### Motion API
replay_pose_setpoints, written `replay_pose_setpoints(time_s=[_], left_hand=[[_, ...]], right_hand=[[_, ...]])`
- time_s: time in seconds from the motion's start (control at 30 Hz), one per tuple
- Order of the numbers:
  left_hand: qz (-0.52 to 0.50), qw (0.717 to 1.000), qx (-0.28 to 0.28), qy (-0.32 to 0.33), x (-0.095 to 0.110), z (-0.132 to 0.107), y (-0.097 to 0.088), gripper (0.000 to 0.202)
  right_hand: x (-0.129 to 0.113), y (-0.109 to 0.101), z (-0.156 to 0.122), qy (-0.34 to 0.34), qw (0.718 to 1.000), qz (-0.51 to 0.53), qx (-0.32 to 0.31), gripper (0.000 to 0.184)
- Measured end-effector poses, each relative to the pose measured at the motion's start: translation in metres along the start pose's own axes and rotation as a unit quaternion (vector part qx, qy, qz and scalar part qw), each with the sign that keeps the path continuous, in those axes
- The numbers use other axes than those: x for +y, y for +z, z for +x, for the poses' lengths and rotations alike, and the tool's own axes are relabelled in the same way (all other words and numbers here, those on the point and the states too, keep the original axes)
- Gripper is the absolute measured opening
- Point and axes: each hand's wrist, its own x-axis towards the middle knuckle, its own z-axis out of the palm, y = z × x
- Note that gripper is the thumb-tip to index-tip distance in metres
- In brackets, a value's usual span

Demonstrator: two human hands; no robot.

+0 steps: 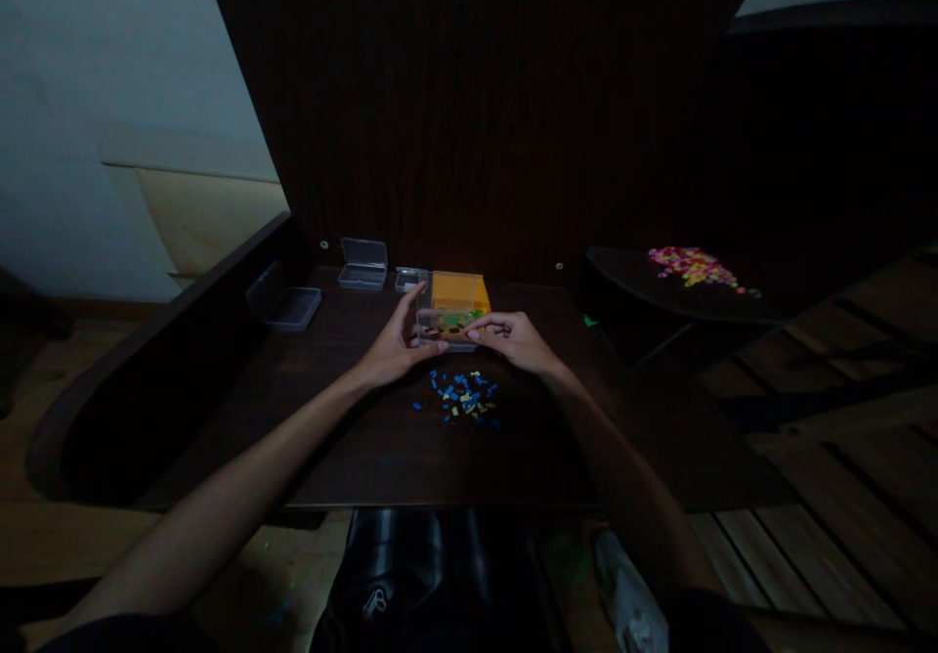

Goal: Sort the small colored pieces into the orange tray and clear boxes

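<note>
My left hand [393,348] grips a small clear plastic box [460,348] by its left side, the thumb along the front and the fingers up beside the raised lid. Inside the box are green and dark brown small pieces, seen through the plastic. My right hand [517,338] has its fingers pinched together at the box's right front; what they hold, if anything, is too small to make out. Directly behind stands an orange-yellow container [469,286]. Nearer to me, loose blue and pale yellow small pieces [461,395] lie scattered on the dark tabletop [352,448].
Open clear boxes stand at the back left, one clear box [362,277] near the panel and another clear box [293,309] by the side rail [183,311]. On a dark ledge [630,277] at right lies a pile of pink and yellow pieces [693,267]. The room is dim.
</note>
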Motion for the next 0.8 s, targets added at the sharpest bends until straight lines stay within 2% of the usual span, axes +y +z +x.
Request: replay_pose_setpoints(time_s=[0.17, 0.37, 0.8], left_hand=[[0.024, 0.999, -0.004, -0.021, 0.001, -0.003, 0.003, 0.107], [0.014, 0.999, -0.032, -0.015, 0.0, -0.005, 0.008, 0.102], [0.008, 0.998, -0.055, 0.0, -0.001, -0.006, 0.011, 0.1]], right_hand=[[0.01, 0.001, 0.002, 0.004, 0.998, -0.068, 0.014, 0.03], [0.008, 0.004, 0.001, -0.018, 0.983, -0.179, 0.02, 0.025], [-0.003, 0.008, -0.004, -0.021, 0.963, -0.267, 0.023, 0.029]])
